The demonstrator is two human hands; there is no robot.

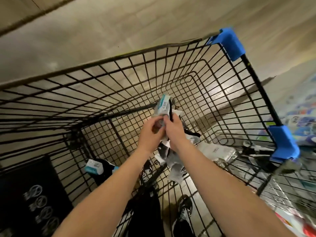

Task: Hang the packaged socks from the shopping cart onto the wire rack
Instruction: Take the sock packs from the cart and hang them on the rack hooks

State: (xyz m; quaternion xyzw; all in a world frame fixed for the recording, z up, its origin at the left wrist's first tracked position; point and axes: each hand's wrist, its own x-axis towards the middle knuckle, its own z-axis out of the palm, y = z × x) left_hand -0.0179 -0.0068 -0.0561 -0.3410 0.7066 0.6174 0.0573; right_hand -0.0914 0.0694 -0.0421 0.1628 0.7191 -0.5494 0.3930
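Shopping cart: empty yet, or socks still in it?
Not empty. A lone pack and a pile of packs lie in the shopping cart; left hand and right hand grip a third pack.

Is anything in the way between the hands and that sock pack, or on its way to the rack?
Nothing between them: left hand and right hand both hold the pack. The rack isn't in view, so that path can't be judged.
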